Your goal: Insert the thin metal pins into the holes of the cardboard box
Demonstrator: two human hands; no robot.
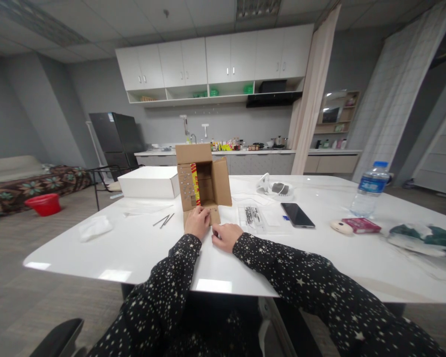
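Sleeves: dark, star-printed, both forearms reaching out over the near edge of the white table [141, 258].
Left hand [197, 222]: palm down on the near bottom flap of the cardboard box [202, 179], fingers curled loosely over the flap; it presses rather than pinches.
Right hand [226, 235]: resting on the table just right of that flap, fingertips at its corner; whether it pinches anything, cannot tell.
Cardboard box: lies on its side mid-table, mouth toward the person, flaps splayed up, right and down. A yellow-and-red strip runs down the left inner edge.
Box handling (judgement): light, stiff corrugated board, dry and not slippery; flaps bend at the creases, so the side walls give the better hold.
Box contents: interior looks bare as far as can be seen; back corner in shadow.
Thin rods [164, 220]: a few lie loose left of the box.
Clear packet [253, 216]: right of the box, flat, dark small parts inside.
Phone [297, 214]: face up, right of the packet.
Crumpled wrap [94, 227]: far left on the table.
Red pack [361, 225]: near the right edge, next to a green bundle [423, 237].
Water bottle [369, 189]: upright, capped, mostly full.
White box [148, 181]: closed, behind and left of the carton.
Far: kitchen counter [245, 148] crowded with bottles, wall cabinets above, dark fridge [115, 139] left.
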